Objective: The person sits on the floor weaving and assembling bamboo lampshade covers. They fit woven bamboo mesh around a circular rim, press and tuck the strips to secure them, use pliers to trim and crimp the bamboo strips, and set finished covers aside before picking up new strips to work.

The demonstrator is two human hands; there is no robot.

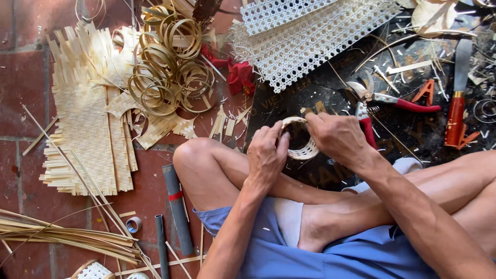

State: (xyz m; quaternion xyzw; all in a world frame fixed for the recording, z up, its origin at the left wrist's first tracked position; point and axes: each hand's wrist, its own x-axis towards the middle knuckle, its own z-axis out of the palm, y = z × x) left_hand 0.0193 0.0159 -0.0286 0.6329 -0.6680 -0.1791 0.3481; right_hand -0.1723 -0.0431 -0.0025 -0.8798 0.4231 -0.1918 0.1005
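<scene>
Above the crossed legs, small pale woven cane ring [301, 150], dark hollow centre. Left hand [266, 155] and right hand [337, 137] both pinch its rim, fingers curled.

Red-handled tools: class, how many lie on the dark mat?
2. Pruning shears lie just beyond the right hand; a knife lies further right, near the mat's edge. Others may be hidden under scraps.
</scene>
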